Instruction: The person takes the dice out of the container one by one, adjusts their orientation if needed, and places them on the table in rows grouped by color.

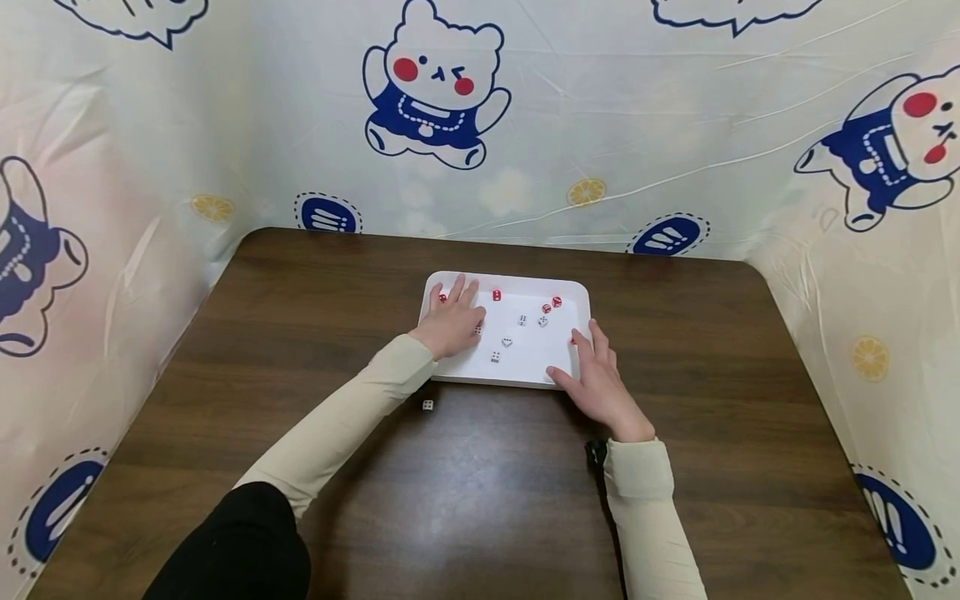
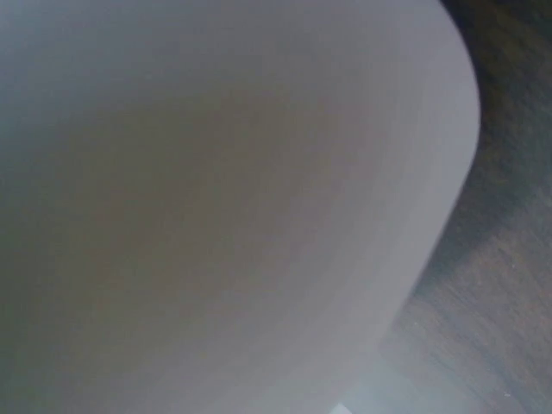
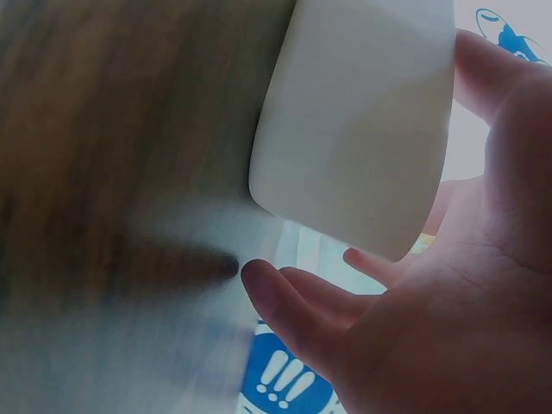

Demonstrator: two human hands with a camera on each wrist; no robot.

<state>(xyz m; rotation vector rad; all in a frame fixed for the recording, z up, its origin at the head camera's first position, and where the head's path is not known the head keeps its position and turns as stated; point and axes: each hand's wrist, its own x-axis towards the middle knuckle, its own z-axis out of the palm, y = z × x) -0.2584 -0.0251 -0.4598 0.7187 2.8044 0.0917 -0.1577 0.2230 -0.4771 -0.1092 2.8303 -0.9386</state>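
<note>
A white tray (image 1: 525, 371) lies in the middle of the brown table (image 1: 480, 492). It holds several small dice, some red (image 1: 497, 295) and some white (image 1: 495, 357). My left hand (image 1: 452, 321) lies flat inside the tray's left part, fingers straight and pointing away from me, partly covering a die. My right hand (image 1: 596, 379) rests at the tray's near right corner, fingers along the right rim and thumb at the front rim. The right wrist view shows that rounded tray corner (image 3: 362, 129) beside my relaxed right hand (image 3: 448, 328). The left wrist view is a blur of white tray (image 2: 216, 207).
One white die (image 1: 427, 405) sits on the table just outside the tray's near left corner, beside my left sleeve. Cartoon-printed cloth walls (image 1: 525, 125) close the table in at the back and both sides.
</note>
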